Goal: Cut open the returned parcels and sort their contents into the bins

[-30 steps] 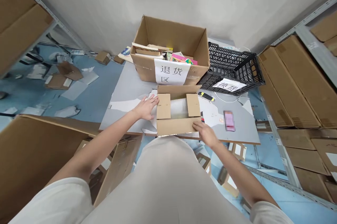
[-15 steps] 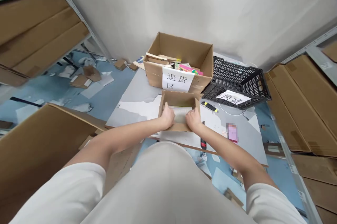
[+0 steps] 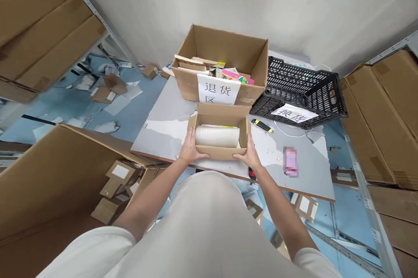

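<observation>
A small open cardboard box [image 3: 219, 153] stands on the table near its front edge, its back flap upright. Inside lies a white translucent wrapped bundle [image 3: 217, 137], perhaps in bubble wrap, filling most of its length. My left hand [image 3: 191, 146] grips the box's left side, thumb across the front wall. On the opposite side my right hand [image 3: 250, 154] holds it the same way, thumb on the front. Both palms press the box between them. What the wrapping covers is hidden, apart from a yellow-green edge showing behind it.
Behind stands a larger carton [image 3: 186, 84] with books and packets. To its right are a black plastic crate [image 3: 307, 95], a yellow-black box cutter [image 3: 261, 126] and a phone [image 3: 290, 161]. A red-black tool [image 3: 251, 173] lies at the table edge. A big carton [image 3: 65, 173] holds parcels at left.
My hands have come out of the small box and now clasp its outer sides. The wrapped bundle inside is in plainer view. My view has shifted slightly.
</observation>
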Demonstrator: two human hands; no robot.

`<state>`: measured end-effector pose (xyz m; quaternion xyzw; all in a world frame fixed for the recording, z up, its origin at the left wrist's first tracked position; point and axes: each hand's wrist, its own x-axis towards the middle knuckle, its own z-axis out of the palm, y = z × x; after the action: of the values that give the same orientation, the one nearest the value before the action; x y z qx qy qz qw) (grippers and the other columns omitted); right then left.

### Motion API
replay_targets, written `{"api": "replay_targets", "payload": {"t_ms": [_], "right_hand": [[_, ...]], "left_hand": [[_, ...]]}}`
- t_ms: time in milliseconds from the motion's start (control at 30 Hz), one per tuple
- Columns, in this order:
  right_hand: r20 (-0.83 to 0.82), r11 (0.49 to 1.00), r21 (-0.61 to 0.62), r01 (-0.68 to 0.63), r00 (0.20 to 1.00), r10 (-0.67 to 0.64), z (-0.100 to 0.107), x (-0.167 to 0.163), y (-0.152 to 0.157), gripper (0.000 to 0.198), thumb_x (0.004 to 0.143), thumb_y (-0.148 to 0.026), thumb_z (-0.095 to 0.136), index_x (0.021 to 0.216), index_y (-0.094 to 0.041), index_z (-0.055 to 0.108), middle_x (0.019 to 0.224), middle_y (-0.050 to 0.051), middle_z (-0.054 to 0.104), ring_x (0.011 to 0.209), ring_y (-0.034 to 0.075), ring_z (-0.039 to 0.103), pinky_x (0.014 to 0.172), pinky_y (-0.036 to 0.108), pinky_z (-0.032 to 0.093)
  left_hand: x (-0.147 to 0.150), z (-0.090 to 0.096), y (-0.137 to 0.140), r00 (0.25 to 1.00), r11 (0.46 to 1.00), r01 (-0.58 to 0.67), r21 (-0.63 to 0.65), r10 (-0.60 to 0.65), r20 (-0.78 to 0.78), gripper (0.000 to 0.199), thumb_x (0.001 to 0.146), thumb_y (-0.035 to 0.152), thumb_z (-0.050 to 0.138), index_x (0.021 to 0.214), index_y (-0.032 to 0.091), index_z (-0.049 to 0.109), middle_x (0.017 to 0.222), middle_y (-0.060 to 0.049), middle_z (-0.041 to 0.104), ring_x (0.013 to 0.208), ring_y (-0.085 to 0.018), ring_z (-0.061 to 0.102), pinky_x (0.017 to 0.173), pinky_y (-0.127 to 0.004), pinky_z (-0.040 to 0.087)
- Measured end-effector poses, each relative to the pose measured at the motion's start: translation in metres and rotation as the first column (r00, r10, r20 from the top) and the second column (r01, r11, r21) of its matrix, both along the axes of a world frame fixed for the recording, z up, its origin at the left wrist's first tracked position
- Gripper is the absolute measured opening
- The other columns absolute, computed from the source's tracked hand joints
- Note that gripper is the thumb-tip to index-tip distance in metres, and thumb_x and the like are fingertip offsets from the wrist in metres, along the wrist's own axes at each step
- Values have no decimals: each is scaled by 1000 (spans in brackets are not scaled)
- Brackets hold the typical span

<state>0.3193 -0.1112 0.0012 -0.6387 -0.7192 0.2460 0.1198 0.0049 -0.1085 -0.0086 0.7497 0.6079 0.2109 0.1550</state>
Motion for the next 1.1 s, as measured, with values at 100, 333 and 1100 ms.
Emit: {"api": "replay_targets", "payload": {"t_ms": [100, 333, 1100], "right_hand": [[89, 996, -47, -76, 993, 80, 15, 8, 4, 121, 74, -59, 66, 150, -15, -17, 158, 23, -3, 147, 31, 3, 113, 49, 24], [328, 928, 71, -366, 887, 325, 100, -35, 43, 72, 92, -33, 47, 152, -10, 14, 158, 21, 8, 146, 35, 4, 115, 55, 12], [255, 507, -618, -601, 457, 852, -28, -81, 104, 68, 91, -41, 41, 152, -20, 19, 153, 16, 28, 132, 35, 39, 100, 49, 39]], "left_hand": [[0, 1, 1, 1000, 1000, 22, -7, -22, 2, 148, 44, 68, 79, 149, 4, -4, 152, -33, 13, 144, -41, 12, 113, -55, 26], [1, 5, -1, 1000, 999, -7, -40, 7, -11, 151, 41, 70, 79, 148, 2, -2, 152, -34, 14, 144, -42, 10, 113, -56, 25], [-3, 5, -7, 1000, 991, 20, -135, -18, 19, 140, 50, 72, 74, 148, 2, 3, 153, -32, 15, 143, -43, 14, 112, -55, 24]]}}
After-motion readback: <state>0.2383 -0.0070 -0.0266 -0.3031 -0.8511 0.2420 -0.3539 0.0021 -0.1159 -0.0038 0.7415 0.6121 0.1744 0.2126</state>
